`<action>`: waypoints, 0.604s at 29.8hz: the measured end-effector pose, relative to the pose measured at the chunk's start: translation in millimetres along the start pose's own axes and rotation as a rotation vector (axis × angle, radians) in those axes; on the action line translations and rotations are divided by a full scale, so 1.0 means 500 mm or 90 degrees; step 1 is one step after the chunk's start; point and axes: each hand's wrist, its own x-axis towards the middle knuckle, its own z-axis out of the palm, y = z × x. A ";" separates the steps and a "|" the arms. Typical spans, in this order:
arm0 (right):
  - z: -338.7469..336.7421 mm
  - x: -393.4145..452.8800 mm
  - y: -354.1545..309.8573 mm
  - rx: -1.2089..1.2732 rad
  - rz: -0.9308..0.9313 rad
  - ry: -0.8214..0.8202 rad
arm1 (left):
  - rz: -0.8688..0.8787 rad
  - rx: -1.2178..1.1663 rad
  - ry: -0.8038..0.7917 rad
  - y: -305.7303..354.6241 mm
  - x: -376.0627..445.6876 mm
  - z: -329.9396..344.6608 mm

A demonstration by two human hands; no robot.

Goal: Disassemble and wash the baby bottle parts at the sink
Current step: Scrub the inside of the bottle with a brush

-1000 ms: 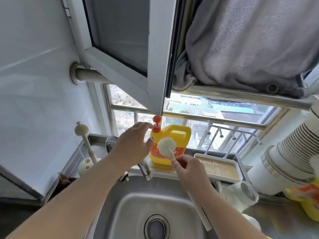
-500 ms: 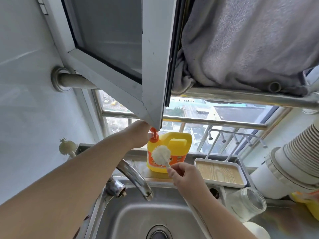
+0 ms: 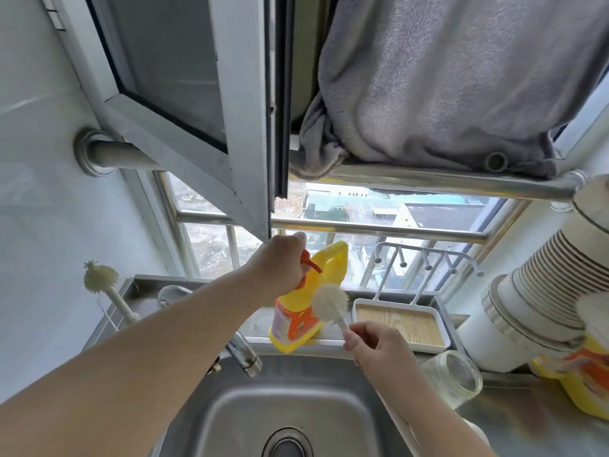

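Observation:
My left hand (image 3: 283,268) grips the orange pump top of a yellow dish-soap jug (image 3: 304,305), which tilts toward me on the ledge behind the sink (image 3: 296,400). My right hand (image 3: 372,344) pinches the thin handle of a white bottle brush (image 3: 329,303), with the round bristle head held up right under the pump nozzle. A clear glass bottle body (image 3: 456,379) lies on its side on the counter to the right of the sink. A second white brush (image 3: 100,280) stands upright at the far left.
The tap spout (image 3: 245,352) juts over the basin between my arms. A white tray with a wooden base and hook rack (image 3: 400,324) sits on the ledge. A white ribbed duct (image 3: 534,308) and another yellow jug (image 3: 580,384) crowd the right. An open window frame (image 3: 244,127) hangs overhead.
My left hand closed over the pump top and tipped the jug toward me. The brush head stayed under the nozzle. The view shifted slightly.

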 end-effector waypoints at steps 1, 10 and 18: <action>-0.020 -0.006 0.005 -0.007 -0.003 0.004 | -0.022 -0.038 0.025 0.015 -0.001 0.014; -0.133 0.034 0.037 0.007 0.029 -0.048 | -0.258 -0.610 0.053 0.085 0.014 0.123; -0.122 0.029 0.002 0.224 0.098 -0.110 | -0.302 -0.705 0.039 0.076 0.018 0.124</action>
